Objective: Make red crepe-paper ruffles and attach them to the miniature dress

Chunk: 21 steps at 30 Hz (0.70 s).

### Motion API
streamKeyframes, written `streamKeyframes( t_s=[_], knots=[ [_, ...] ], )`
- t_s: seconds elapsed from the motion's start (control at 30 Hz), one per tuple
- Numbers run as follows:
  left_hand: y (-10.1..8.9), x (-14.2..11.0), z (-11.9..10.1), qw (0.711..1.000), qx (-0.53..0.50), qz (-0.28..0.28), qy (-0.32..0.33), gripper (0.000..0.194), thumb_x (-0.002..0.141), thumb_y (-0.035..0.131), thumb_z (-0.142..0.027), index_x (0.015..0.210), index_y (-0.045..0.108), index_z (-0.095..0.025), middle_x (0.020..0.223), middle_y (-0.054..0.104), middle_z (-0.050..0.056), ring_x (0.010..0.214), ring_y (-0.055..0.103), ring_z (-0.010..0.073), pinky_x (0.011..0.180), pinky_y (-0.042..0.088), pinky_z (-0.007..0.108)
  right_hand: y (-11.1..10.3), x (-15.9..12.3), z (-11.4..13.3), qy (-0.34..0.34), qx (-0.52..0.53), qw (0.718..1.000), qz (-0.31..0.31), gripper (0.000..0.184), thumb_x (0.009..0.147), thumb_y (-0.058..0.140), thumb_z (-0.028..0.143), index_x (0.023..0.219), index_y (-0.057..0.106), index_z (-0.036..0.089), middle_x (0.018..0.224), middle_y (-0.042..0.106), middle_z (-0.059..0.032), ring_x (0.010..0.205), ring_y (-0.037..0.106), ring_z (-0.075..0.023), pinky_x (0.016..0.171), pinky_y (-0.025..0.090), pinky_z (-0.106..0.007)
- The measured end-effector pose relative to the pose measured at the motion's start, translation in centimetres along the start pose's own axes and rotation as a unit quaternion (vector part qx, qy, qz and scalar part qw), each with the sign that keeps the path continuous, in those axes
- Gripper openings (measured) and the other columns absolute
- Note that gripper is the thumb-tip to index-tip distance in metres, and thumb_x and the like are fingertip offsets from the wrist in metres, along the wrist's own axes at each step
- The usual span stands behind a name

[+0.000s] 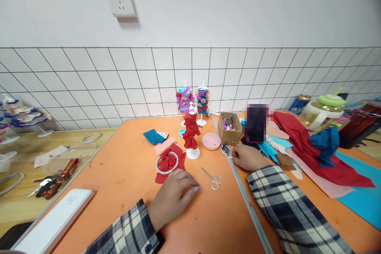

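Observation:
My left hand (174, 193) hovers over or rests on the orange table, thumb apart from the fingers and nothing between them. Just beyond it lie red crepe paper pieces (178, 158) with a pale ring (157, 165) on top. Small scissors (212, 178) lie to its right. A mini dress form (191, 133) wrapped in red paper stands on a white base. My right hand (249, 158) is closed beside a shiny spoon-like piece (226, 150); its fingertips are hard to see, and I cannot tell what they hold. Near it are a pink bowl (211, 141) and a cardboard box (230, 135).
Two decorated dress forms, one purple (185, 99) and one teal (203, 101), stand by the tiled wall. A phone (256, 123), red paper sheets (303, 147) and a green-lidded jug (323, 113) crowd the right. A white slab (59, 218) and keys (44, 184) lie left.

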<state>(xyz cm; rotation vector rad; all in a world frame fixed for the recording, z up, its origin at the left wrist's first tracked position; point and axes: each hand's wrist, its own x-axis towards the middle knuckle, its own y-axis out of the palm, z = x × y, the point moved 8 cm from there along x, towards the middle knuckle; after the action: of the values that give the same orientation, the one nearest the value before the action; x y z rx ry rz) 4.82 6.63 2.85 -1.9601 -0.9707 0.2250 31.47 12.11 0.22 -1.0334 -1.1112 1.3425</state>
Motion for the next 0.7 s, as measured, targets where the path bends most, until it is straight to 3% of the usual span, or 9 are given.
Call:
streamKeyframes(
  t_s=[0.1,0.2,0.3,0.43,0.57,0.7],
  knots=[
    [0.5,0.1,0.4,0.998,-0.063,0.007,-0.03,0.03,0.094,0.048,-0.036,0.087,0.073,-0.02,0.089,0.07,0.007,0.087,0.06,0.0204,0.08,0.045,0.033,-0.9,-0.2,1.3,-0.022,-0.009,0.999,-0.022,0.008,0.079,0.055,0.018,0.078,0.063,0.018,0.087,0.062,-0.0059,0.078,0.058,-0.0175,0.064,0.034,-0.027],
    [1.2,0.3,1.3,0.98,-0.176,0.012,-0.093,0.036,0.092,0.049,-0.045,0.089,0.073,-0.018,0.088,0.071,0.008,0.084,0.061,0.0204,0.079,0.047,0.032,-1.7,-0.5,4.2,-0.081,0.059,0.992,-0.079,0.009,0.082,0.056,0.019,0.083,0.064,0.019,0.09,0.063,-0.0037,0.082,0.059,-0.0163,0.071,0.039,-0.026],
    [2.3,0.0,2.4,0.929,-0.327,0.016,-0.171,0.049,0.09,0.045,-0.056,0.099,0.072,-0.016,0.088,0.071,0.009,0.08,0.062,0.0197,0.074,0.048,0.031,-2.1,-1.5,8.3,-0.184,0.158,0.959,-0.144,0.008,0.085,0.057,0.02,0.086,0.065,0.021,0.091,0.065,-0.0026,0.084,0.061,-0.0152,0.073,0.042,-0.025],
    [3.1,-0.4,2.6,0.872,-0.445,0.019,-0.203,0.058,0.087,0.047,-0.064,0.101,0.072,-0.013,0.093,0.071,0.011,0.085,0.063,0.021,0.075,0.048,0.031,-1.9,-3.9,12.9,-0.293,0.126,0.921,-0.224,0.015,0.093,0.052,0.024,0.09,0.067,0.022,0.092,0.068,-0.0047,0.086,0.061,-0.0158,0.074,0.044,-0.026],
    [3.1,-0.5,2.9,0.862,-0.456,0.003,-0.222,0.045,0.084,0.058,-0.055,0.087,0.072,-0.013,0.085,0.072,0.009,0.079,0.063,0.0192,0.073,0.046,0.03,-1.3,-5.4,15.2,-0.339,0.051,0.909,-0.237,0.021,0.096,0.046,0.024,0.091,0.067,0.022,0.092,0.07,-0.0044,0.08,0.061,-0.0152,0.073,0.044,-0.027],
    [2.3,-0.3,3.0,0.862,-0.454,-0.022,-0.226,0.026,0.077,0.068,-0.04,0.076,0.071,-0.014,0.076,0.071,0.005,0.078,0.063,0.0188,0.078,0.047,0.03,-0.9,-5.6,15.7,-0.353,0.032,0.908,-0.224,0.025,0.098,0.043,0.025,0.093,0.067,0.023,0.093,0.071,-0.0043,0.079,0.062,-0.0144,0.073,0.045,-0.026]
  ],
)
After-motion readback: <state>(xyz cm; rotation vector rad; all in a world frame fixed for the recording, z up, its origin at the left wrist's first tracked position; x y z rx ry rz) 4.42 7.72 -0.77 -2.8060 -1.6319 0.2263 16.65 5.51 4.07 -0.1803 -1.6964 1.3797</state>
